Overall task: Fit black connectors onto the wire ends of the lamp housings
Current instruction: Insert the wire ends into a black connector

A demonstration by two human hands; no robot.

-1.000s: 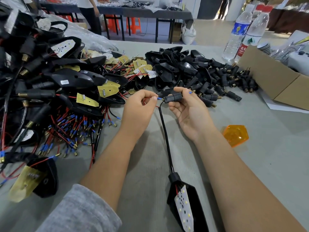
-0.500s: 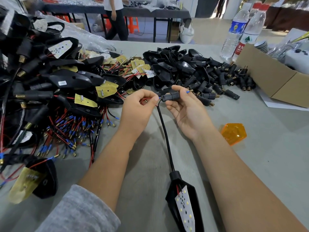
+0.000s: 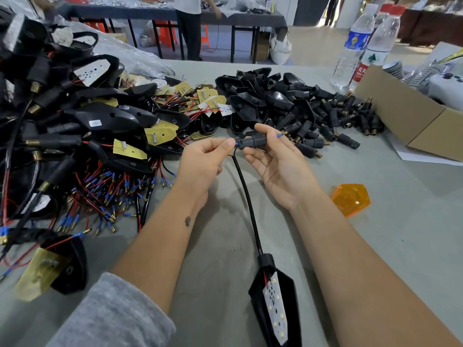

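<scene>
A black lamp housing (image 3: 278, 300) with a white LED board lies near the table's front edge. Its black cable (image 3: 246, 194) runs up to my hands. My right hand (image 3: 274, 160) grips a black connector (image 3: 251, 141) between thumb and fingers, and a blue-sleeved wire tip (image 3: 280, 134) sticks out of the connector's right end. My left hand (image 3: 203, 162) pinches the red wire (image 3: 220, 149) at the connector's left end. A heap of loose black connectors (image 3: 343, 121) lies behind my right hand.
Wired housings (image 3: 75, 126) with yellow boards and red wires pile up on the left. Empty black shells (image 3: 263, 96) sit at centre back. An orange lens (image 3: 350, 199) lies at right. A cardboard box (image 3: 413, 121) and two water bottles (image 3: 360, 43) stand at back right.
The blue wire tip has pushed further out of the connector's right end. Both hands stay close together. A person in the background has walked to the right.
</scene>
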